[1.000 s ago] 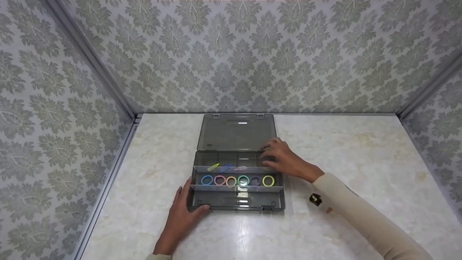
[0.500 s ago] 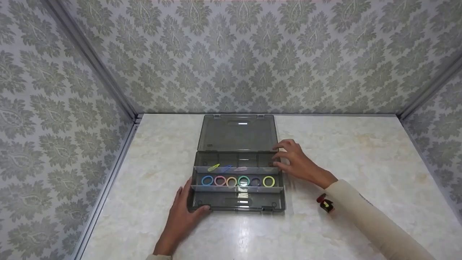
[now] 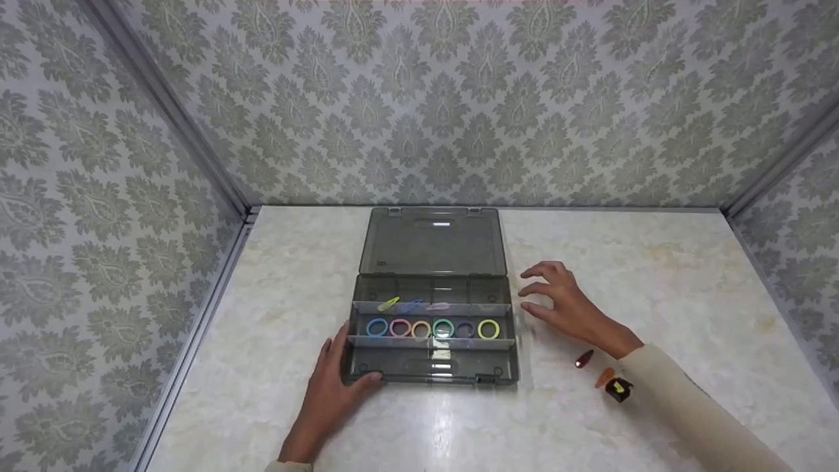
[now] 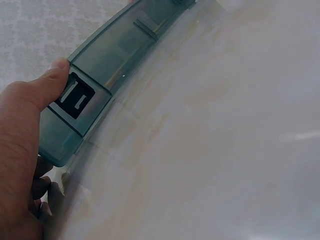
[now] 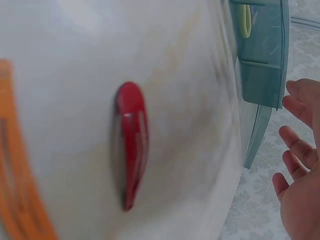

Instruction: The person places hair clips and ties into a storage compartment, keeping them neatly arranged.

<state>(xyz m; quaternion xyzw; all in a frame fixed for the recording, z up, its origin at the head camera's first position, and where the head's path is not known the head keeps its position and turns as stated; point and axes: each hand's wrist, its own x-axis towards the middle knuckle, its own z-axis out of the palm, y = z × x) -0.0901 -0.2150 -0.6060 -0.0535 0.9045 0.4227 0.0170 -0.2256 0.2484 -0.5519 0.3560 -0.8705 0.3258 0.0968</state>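
A smoky grey plastic organizer box lies with its lid folded back. Several coloured hair ties line the middle compartment; yellow, blue and pale pink snap hair clips are in the rear one. My left hand grips the front left corner, thumb on the front wall, other fingers along the side. To the right of the box, my right hand hovers with fingers spread, loosely bent, holding nothing. A red snap hair clip and an orange one lie on the table below it.
A small dark object with a yellow mark sits beside the orange clip, near the right sleeve. Patterned wall panels border the marble-look table at the back and sides.
My right hand has drawn back from the rear right compartment to the table on the right, uncovering the red and orange clips. The left hand stays on the box corner.
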